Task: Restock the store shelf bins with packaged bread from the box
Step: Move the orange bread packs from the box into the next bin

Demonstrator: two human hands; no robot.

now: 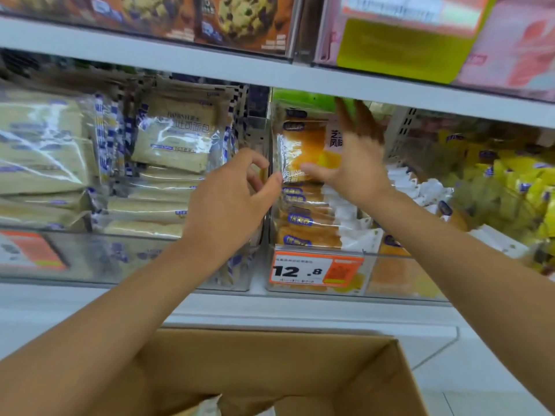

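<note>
**A:** What do we have of the place?

**B:** A white lower shelf runs across the frame, with a second white shelf board close above it. Pale floor tiles show at the near right. Clear plastic bins stand side by side on the lower shelf.

**A:** Where do we find the bread?

**B:** An orange bread packet stands upright at the top of the middle bin, above a stack of similar packets. The right hand lies against it with its fingers straight and pointing up and its thumb across the front. The left hand has curled fingers and its thumb tip at the packet's left edge. We cannot tell whether it pinches the wrapper.

**A:** And the box?

**B:** The open cardboard box sits nearest us, beneath both forearms.

**A:** What else do we note?

**B:** Pale toast packets fill the left bin, and blurred yellow packets lie to the right. An orange price tag reading 12.8 sits on the middle bin's front wall. Cookie boxes and a pink carton stand on the upper board. The right fingers partly cover a green packet farther back.
</note>
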